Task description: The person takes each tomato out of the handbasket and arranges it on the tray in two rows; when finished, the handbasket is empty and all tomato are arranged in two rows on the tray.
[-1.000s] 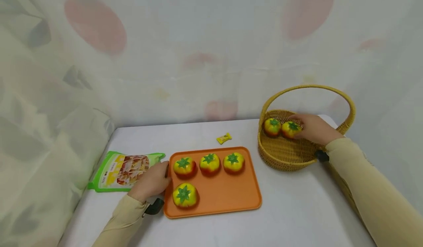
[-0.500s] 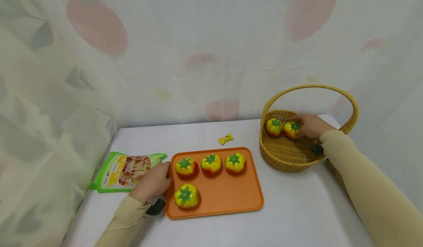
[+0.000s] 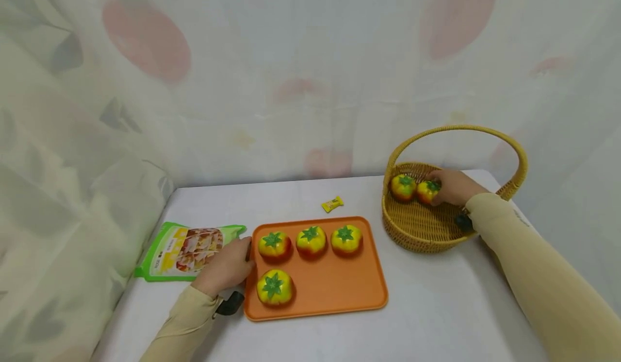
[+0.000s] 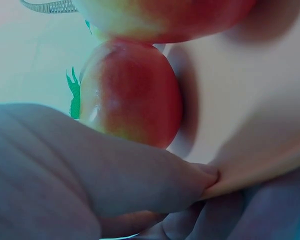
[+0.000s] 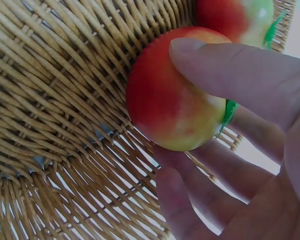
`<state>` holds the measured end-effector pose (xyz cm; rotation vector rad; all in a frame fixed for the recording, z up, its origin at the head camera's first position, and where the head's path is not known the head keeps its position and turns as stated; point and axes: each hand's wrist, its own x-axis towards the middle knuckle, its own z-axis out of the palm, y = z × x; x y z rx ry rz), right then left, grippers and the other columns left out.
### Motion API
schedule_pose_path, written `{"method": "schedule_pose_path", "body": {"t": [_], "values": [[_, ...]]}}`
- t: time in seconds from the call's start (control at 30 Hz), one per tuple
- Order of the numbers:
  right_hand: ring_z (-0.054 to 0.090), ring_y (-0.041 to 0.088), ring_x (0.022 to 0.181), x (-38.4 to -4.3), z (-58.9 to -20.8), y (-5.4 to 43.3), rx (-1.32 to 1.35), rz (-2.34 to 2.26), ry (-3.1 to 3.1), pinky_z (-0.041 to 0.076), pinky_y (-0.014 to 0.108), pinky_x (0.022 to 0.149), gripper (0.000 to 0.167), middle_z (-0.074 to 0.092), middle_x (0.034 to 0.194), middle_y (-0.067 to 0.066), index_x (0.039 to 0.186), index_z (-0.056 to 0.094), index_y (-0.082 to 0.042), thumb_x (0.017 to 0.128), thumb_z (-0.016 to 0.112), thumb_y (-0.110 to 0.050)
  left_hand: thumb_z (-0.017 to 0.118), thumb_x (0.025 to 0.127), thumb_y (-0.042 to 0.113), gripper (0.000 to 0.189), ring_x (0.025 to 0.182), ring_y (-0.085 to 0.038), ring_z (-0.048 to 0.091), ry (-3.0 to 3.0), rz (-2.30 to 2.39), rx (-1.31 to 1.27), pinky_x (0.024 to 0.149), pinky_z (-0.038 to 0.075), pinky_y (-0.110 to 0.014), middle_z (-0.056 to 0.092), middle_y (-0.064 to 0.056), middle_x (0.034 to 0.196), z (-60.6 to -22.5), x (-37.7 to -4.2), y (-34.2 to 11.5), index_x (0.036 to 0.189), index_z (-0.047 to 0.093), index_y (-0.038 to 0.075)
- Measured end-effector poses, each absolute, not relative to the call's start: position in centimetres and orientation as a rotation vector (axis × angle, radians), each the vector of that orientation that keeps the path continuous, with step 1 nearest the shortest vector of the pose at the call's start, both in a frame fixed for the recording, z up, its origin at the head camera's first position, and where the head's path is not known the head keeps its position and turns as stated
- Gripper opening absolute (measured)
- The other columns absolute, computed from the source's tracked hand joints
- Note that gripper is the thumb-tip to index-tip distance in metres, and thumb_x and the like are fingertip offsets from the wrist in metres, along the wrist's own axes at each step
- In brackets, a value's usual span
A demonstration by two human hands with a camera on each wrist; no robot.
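Note:
In the head view, my left hand (image 3: 227, 266) pinches the left rim of an orange tray (image 3: 335, 292); the left wrist view shows the thumb on top of the rim and fingers below. Several yellow-red toy persimmons with green leafy tops lie on the tray, such as the front-left persimmon (image 3: 275, 288). My right hand (image 3: 453, 187) reaches into a wicker basket (image 3: 422, 238) and grips a persimmon (image 5: 175, 95) resting against the weave, thumb on one side and fingers round the other. A second persimmon (image 3: 403, 187) sits beside it on the left.
A green-edged food bag (image 3: 189, 249) lies left of the tray, partly behind my left hand. A small yellow wrapped candy (image 3: 332, 204) lies beyond the tray. The basket's tall handle (image 3: 456, 127) arches over its opening. Patterned cloth hangs behind and at the sides.
My right hand has closed in slightly on the basket's right persimmon and covers more of it. The left hand stays on the tray rim; the whole head view has shifted a little.

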<state>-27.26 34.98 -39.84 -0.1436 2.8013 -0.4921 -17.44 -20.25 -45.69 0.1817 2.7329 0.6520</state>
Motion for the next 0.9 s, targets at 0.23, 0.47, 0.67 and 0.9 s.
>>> {"method": "schedule_pose_path", "body": {"t": [0.23,0.47,0.67,0.9], "values": [[0.050,0.059,0.140,-26.8,-38.8,34.7,-0.188,-0.470,2.827,0.041,0.073,0.114,0.074,0.050,0.155,0.038,0.154,0.053,0.002,0.090,0.083,-0.022,0.069,0.099,0.007,0.039,0.091,-0.020,0.063,2.743,0.660,0.175,0.085,0.058,-0.040,0.073,-0.012,0.114,-45.7,-17.4,-20.5,0.137,0.064,-0.001],[0.053,0.056,0.139,-25.0,-37.5,34.2,-0.221,-0.524,2.869,0.043,0.072,0.112,0.072,0.055,0.153,0.034,0.154,0.055,-0.003,0.093,0.082,-0.030,0.069,0.099,0.008,0.037,0.088,-0.019,0.063,2.749,0.650,0.158,0.082,0.058,-0.038,0.072,-0.009,0.109,-45.7,-17.2,-20.6,0.135,0.065,0.000],[0.063,0.048,0.128,-22.2,-36.5,32.5,-0.334,-0.633,2.885,0.050,0.067,0.103,0.074,0.062,0.146,0.029,0.156,0.054,-0.007,0.095,0.082,-0.038,0.068,0.100,0.010,0.035,0.086,-0.018,0.062,2.743,0.651,0.139,0.080,0.056,-0.037,0.071,-0.007,0.106,-45.5,-17.4,-20.3,0.134,0.066,0.002],[0.068,0.034,0.118,-18.6,-36.2,28.8,-0.554,-0.731,2.955,0.055,0.057,0.100,0.068,0.068,0.138,0.017,0.151,0.062,-0.013,0.093,0.086,-0.037,0.069,0.100,0.009,0.040,0.091,-0.019,0.063,2.737,0.640,0.124,0.084,0.058,-0.040,0.073,-0.009,0.115,-45.5,-17.6,-19.7,0.139,0.064,0.001]]}}
